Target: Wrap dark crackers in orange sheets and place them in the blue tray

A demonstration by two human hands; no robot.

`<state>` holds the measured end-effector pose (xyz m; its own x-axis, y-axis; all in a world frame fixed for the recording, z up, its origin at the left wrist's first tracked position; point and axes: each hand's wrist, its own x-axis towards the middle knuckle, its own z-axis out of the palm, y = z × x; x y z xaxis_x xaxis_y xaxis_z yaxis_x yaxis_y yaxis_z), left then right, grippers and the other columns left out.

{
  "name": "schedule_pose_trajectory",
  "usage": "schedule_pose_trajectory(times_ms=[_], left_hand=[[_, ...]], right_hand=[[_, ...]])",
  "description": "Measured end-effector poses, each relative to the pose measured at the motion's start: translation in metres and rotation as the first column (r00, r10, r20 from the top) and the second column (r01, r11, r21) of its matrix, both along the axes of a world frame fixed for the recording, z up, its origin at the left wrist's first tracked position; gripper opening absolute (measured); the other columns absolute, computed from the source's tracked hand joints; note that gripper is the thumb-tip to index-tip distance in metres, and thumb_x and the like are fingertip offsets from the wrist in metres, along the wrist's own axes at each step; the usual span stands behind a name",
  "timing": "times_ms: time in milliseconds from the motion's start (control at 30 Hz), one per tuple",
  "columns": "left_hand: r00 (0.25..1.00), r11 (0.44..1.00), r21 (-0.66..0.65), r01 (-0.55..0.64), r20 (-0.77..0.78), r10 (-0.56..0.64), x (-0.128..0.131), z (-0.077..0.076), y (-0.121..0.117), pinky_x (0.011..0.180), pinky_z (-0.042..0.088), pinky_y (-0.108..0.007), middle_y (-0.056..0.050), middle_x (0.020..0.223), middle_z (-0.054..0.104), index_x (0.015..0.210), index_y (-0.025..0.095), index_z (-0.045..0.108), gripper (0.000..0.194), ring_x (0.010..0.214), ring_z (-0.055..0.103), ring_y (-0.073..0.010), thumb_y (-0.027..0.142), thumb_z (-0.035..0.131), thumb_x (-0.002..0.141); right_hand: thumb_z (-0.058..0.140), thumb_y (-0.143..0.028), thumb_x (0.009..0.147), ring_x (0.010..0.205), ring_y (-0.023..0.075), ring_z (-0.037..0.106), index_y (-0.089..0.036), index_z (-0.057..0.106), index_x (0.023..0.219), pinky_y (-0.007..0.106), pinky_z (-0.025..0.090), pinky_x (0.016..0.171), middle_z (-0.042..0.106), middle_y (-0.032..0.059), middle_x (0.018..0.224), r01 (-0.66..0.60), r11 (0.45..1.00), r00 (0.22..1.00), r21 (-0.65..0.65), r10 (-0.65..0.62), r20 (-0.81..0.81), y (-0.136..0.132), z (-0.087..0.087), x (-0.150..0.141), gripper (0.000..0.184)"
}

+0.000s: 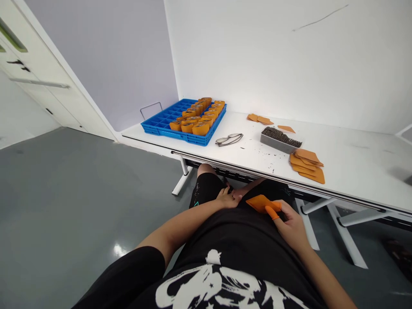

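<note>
My right hand (289,222) pinches a flat orange pouch (258,201) between thumb and finger, above my lap. Orange finger cots cover the tips of that thumb and finger. The pouch is tilted, its pointed corner towards the left. My left hand (228,198) rests low on my lap, beside a bare lower leg, with thumb and fingers apart. No held thing shows in it, though its fingertips are partly hidden. On the table, a stack of similar orange pouches (307,165) lies nearest to my right hand. Against it stands a grey box (277,145) packed with thin dark pieces.
A blue divided tray (175,135) on the white table (354,171) holds several filled orange pouches in its right-hand compartments. Eyeglasses (229,139) lie right of it. More flat pouches (260,119) lie near the wall. Dark crumbs are scattered before the box.
</note>
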<state>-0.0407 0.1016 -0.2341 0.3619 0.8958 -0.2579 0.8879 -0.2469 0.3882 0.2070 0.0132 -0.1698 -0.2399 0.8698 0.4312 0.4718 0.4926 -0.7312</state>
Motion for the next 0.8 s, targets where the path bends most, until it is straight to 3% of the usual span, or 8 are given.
schedule_pose_trajectory(times_ms=[267, 400, 533, 800], left_hand=[[0.999, 0.999, 0.022, -0.042, -0.014, 0.043, 0.001, -0.004, -0.008, 0.111, 0.054, -0.056, -0.013, 0.144, 0.063, 0.135, 0.018, 0.064, 0.04, 0.131, 0.063, -0.0302, 0.041, 0.065, 0.103], [1.0, 1.0, -0.013, 0.007, 0.002, -0.007, 0.0, -0.005, -0.003, 0.118, 0.047, -0.061, -0.014, 0.153, 0.057, 0.139, 0.019, 0.063, 0.043, 0.14, 0.056, -0.0327, 0.042, 0.066, 0.102], [1.0, 0.998, -0.047, 0.029, 0.008, -0.028, 0.004, -0.004, 0.002, 0.114, 0.051, -0.058, -0.014, 0.147, 0.061, 0.137, 0.018, 0.063, 0.042, 0.135, 0.06, -0.0312, 0.042, 0.066, 0.102], [0.999, 0.999, 0.035, -0.035, -0.009, 0.036, -0.002, 0.0, -0.008, 0.113, 0.053, -0.057, -0.013, 0.144, 0.063, 0.134, 0.018, 0.065, 0.039, 0.132, 0.062, -0.0303, 0.041, 0.065, 0.103]], right_hand=[[0.064, -0.042, 0.104, 0.094, 0.0164, 0.068, -0.017, 0.069, 0.114, 0.035, 0.062, 0.084, 0.071, 0.0064, 0.112, 0.009, 1.0, 1.0, -0.023, -0.009, -0.001, 0.0, -0.004, 0.004, 0.027], [0.064, -0.042, 0.104, 0.094, 0.0165, 0.068, -0.017, 0.069, 0.114, 0.035, 0.062, 0.084, 0.071, 0.0064, 0.112, -0.001, 1.0, 1.0, -0.031, 0.001, -0.004, 0.001, -0.005, 0.004, 0.027], [0.064, -0.042, 0.104, 0.094, 0.0165, 0.068, -0.017, 0.069, 0.114, 0.035, 0.062, 0.084, 0.071, 0.0063, 0.112, -0.008, 0.999, 1.0, -0.04, 0.008, -0.007, 0.002, -0.005, 0.004, 0.027], [0.064, -0.043, 0.104, 0.096, 0.0171, 0.069, -0.018, 0.069, 0.116, 0.036, 0.062, 0.085, 0.07, 0.0068, 0.114, -0.001, 0.998, 1.0, -0.066, 0.0, -0.024, 0.003, -0.011, 0.006, 0.028]])
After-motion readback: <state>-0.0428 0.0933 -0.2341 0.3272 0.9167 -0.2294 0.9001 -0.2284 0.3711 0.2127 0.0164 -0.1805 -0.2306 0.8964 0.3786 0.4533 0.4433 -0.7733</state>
